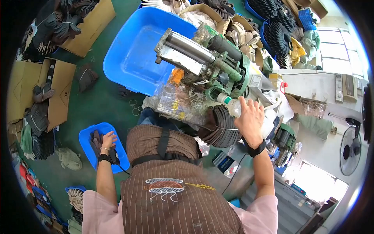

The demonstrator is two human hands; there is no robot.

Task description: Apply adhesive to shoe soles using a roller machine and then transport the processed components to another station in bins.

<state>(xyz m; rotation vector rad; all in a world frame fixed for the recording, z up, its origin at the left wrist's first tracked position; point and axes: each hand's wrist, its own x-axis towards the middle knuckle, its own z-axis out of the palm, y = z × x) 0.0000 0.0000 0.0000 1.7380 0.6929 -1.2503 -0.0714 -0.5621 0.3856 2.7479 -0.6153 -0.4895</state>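
My left hand (109, 141) is over a small blue basin (122, 155), its fingers apart. Dark flat pieces (96, 143) lie beneath and beside it in that basin. On the right, my right hand (251, 120) is spread beside a clear plastic bottle (234, 108) with a green and white band. The bottle's end sits near the thumb and index finger; whether they touch it is hard to see. Just left of that hand stands a fanned bundle of dark flat pieces (220, 126), with a pale string across it. Behind the bottle is a green machine with a shiny metal roller (190, 46).
A large blue tub (134, 48) stands beyond the machine's left side. Cardboard boxes (60, 93) holding dark bundles line the far left. On the right are a wall fan (350, 150) and another green machine (285, 136). A dark bundle (86, 78) lies on the green floor.
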